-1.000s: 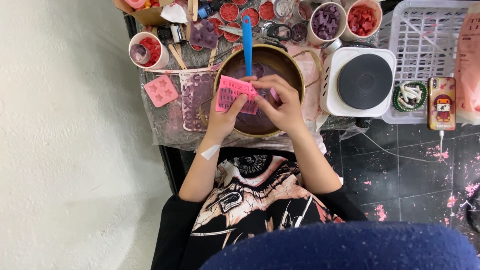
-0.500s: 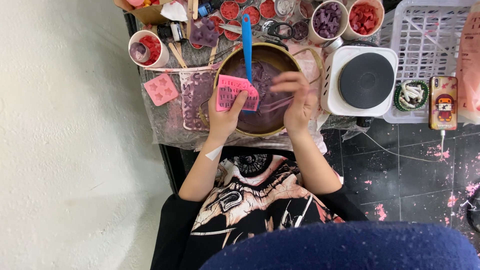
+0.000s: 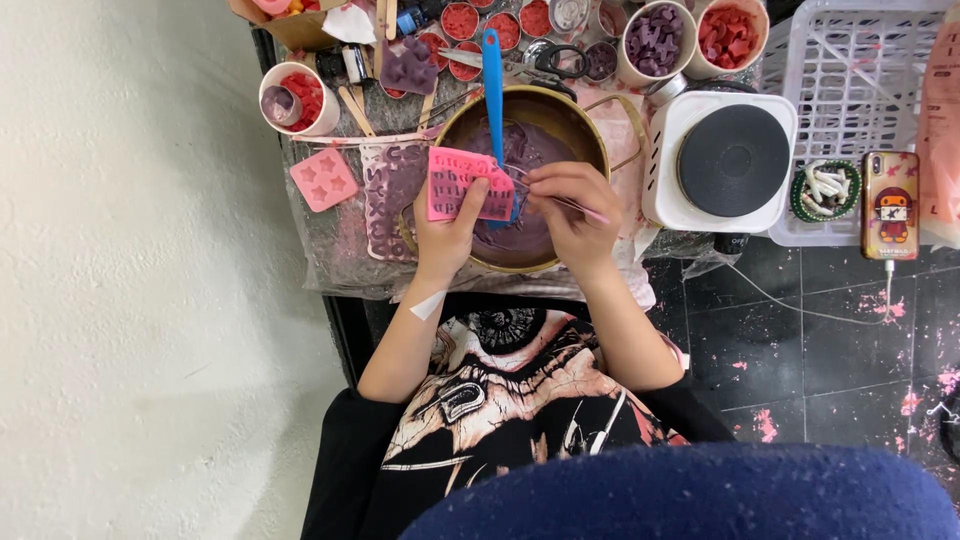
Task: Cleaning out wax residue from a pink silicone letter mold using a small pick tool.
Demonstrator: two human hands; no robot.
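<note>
Overhead, from the head camera, a pink silicone mould [image 3: 468, 184] was held over a brass bowl [image 3: 520, 178], clamped at its lower edge by the left hand [image 3: 447, 228]. Its long axis ran from nine to three o'clock. At three o'clock of the mould, just beside it, a thin stick [image 3: 575, 203] was pinched by the closed fingers of the right hand [image 3: 572, 215], the nearer hand to the mould's open end. Purple wax was held in the bowl, and a blue spatula [image 3: 493, 80] stood in it toward twelve o'clock. At one o'clock, purple pieces filled one paper cup [image 3: 654, 42] and red pieces another [image 3: 732, 34].
</note>
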